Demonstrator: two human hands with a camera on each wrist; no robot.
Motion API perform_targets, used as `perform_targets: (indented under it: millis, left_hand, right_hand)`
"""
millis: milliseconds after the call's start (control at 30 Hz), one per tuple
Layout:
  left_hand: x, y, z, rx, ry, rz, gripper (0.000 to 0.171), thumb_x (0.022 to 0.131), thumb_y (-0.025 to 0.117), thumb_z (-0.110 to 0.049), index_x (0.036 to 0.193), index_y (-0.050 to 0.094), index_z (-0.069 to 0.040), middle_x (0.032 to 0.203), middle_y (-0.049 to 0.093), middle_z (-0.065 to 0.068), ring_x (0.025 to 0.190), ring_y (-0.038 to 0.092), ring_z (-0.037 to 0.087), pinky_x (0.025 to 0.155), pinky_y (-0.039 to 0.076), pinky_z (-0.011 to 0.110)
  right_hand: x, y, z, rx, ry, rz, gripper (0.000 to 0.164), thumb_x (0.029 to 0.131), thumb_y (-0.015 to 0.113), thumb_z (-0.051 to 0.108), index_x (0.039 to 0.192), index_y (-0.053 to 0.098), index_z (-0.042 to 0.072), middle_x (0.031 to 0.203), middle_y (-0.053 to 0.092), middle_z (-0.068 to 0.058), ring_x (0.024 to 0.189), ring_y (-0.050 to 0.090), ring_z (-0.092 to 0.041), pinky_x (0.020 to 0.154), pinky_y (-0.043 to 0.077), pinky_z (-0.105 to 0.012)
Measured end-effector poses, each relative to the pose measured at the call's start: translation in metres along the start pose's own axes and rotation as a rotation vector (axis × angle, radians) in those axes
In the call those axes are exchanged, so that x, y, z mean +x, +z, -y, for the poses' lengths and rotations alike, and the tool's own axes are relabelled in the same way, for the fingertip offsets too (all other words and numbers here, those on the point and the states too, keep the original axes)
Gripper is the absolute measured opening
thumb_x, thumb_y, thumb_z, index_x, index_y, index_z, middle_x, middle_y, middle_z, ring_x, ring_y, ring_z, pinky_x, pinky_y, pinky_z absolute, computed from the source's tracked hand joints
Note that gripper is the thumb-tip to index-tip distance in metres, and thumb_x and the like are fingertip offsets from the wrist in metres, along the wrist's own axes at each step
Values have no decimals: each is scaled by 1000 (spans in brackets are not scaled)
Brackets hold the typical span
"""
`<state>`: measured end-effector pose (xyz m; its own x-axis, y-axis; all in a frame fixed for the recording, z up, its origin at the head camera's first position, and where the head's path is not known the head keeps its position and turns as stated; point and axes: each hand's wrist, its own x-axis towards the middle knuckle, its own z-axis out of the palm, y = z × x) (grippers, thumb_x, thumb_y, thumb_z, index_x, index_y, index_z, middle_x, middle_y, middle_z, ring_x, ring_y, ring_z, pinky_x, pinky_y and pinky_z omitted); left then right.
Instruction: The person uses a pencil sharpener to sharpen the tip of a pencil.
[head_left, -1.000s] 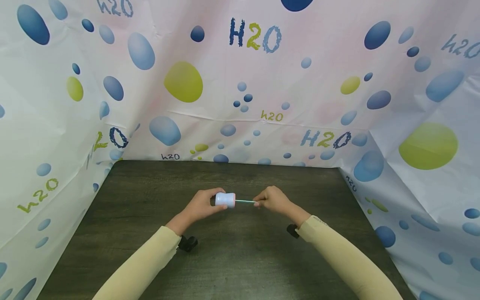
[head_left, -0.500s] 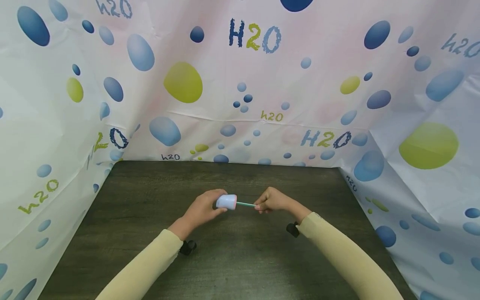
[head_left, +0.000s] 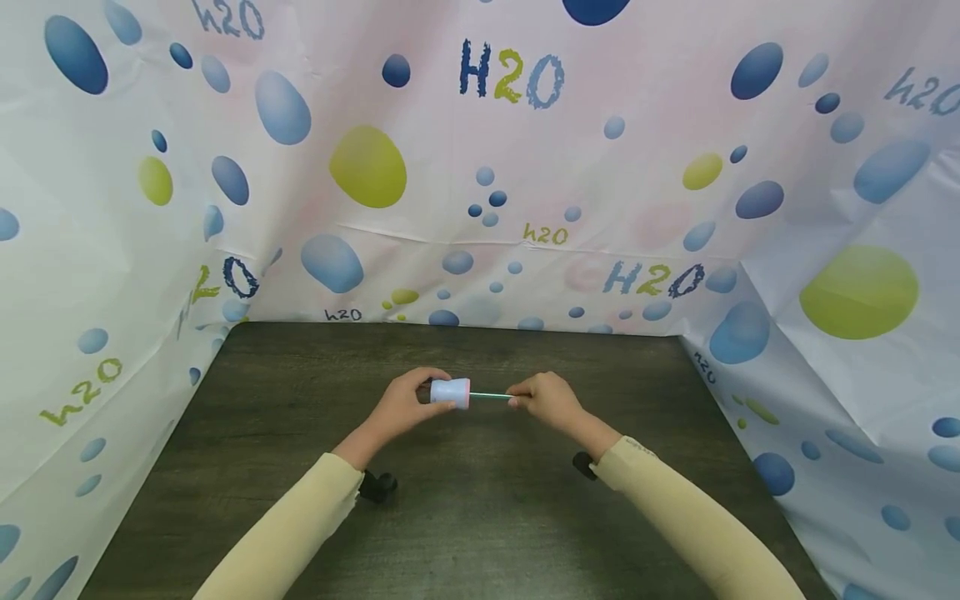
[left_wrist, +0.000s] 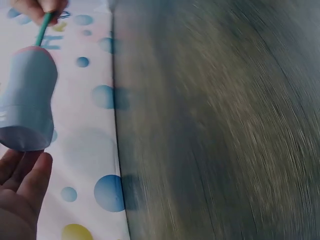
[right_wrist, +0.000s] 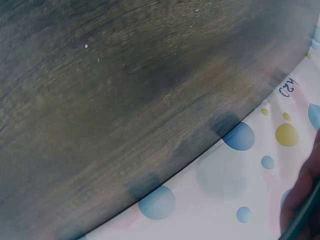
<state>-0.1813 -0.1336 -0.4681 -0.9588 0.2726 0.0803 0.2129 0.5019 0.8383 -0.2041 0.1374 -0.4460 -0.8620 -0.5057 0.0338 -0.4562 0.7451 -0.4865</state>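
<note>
In the head view my left hand grips a waisted, light-blue pencil sharpener with a pink rim, held sideways above the table. Its fingers and thumb are at the sharpener's left end. A thin green pencil runs from the pink end to my right hand, which pinches it; the pencil's tip is hidden inside. The left wrist view shows the sharpener above the left fingers, with the pencil entering its pink end. Only part of the right hand and the pencil appears in the right wrist view.
Beneath both hands spreads a dark wood-grain table. A white sheet printed with blue and green spots and H2O lettering stands along its back and both sides. Black wrist cameras hang under the sleeves.
The sharpener and pencil dipped and tilted slightly half a second ago; now they are raised a little and nearly level. Both hands keep their hold, and the right hand has turned slightly.
</note>
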Motion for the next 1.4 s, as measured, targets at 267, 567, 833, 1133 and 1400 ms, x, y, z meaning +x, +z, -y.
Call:
perform_targets:
  millis: [267, 567, 833, 1133, 1400]
  left_hand:
    - [11, -12, 2, -232, -238, 60, 52, 106, 55, -37, 144, 55, -2, 143, 59, 23, 128, 61, 38, 107, 52, 52]
    - [12, -17, 13, -423, -380, 325, 60, 108, 49, -38, 140, 52, 12, 106, 71, 13, 90, 73, 12, 89, 63, 31]
    - [11, -12, 10, -350, -362, 322, 49, 103, 63, -27, 134, 60, 11, 110, 74, 20, 88, 76, 14, 82, 64, 29]
    - [9, -8, 6, -261, -311, 272, 52, 101, 67, -27, 139, 58, 8, 127, 69, 27, 102, 76, 32, 93, 62, 46]
    - [8, -8, 5, -250, -224, 259, 55, 101, 66, -21, 143, 51, 12, 136, 62, 32, 117, 69, 41, 99, 58, 52]
  right_hand:
    - [-3, 2, 1, -177, -159, -164, 22, 93, 72, 15, 109, 80, 2, 98, 81, -13, 72, 75, -19, 54, 48, -19]
    - [-6, 4, -4, -275, -261, -273, 16, 89, 76, 12, 103, 82, 7, 92, 81, -8, 78, 77, -19, 56, 56, -24]
    - [-9, 6, -11, -297, -312, -259, 17, 89, 76, 13, 102, 82, 4, 90, 81, -8, 76, 77, -19, 50, 47, -18]
    - [-7, 4, -10, -232, -268, -167, 17, 91, 74, 11, 103, 81, 2, 91, 81, -11, 68, 75, -17, 49, 34, -13]
    - [-7, -2, -7, -144, -199, -52, 23, 92, 72, 12, 109, 79, -2, 96, 81, -16, 58, 68, -13, 50, 28, -14]
